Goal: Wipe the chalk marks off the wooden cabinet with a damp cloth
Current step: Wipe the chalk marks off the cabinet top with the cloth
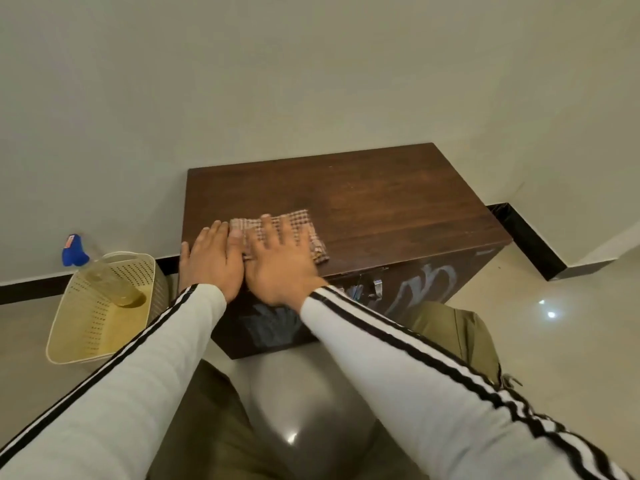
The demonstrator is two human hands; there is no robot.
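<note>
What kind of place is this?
Probably a room corner in a home: a low wooden cabinet against a plain wall with dark skirting, a glossy floor, and a plastic basket holding a spray bottle.

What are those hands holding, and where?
Nothing gripped: right hand presses flat on the checked brown cloth; left hand rests on the dark wooden cabinet.
</note>
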